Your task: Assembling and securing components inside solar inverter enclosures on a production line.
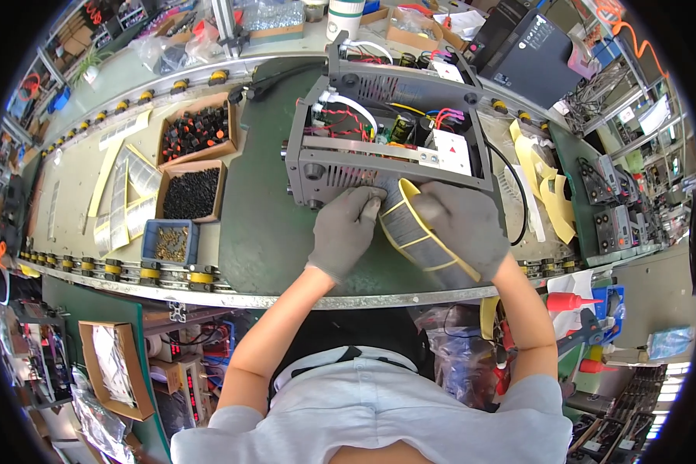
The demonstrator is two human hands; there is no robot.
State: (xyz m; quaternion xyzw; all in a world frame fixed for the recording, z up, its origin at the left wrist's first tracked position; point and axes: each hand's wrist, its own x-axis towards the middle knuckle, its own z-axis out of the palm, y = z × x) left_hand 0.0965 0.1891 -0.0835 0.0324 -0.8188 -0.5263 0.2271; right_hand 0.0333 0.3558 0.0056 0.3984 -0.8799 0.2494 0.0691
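Observation:
My right hand (472, 226), in a grey glove, grips a curled strip of grey labels (419, 241) with yellow backing. The strip bends down over the green mat (259, 224). My left hand (343, 233), also gloved in grey, is closed with thumb and fingertips together at the lower front side of an open grey metal machine housing (340, 176). Whatever those fingertips hold, if anything, is too small to make out. Wires, capacitors and a white plate (445, 153) show inside the housing. Behind it stands a second similar housing (363, 77).
To the left are a box of black and orange parts (197, 130), a box of small black parts (190, 193), a blue tray of brass screws (168, 241) and label sheets (124, 189). Yellow backing strips (535, 166) and a black cable (524, 209) lie right. Roller rails (151, 274) edge the bench.

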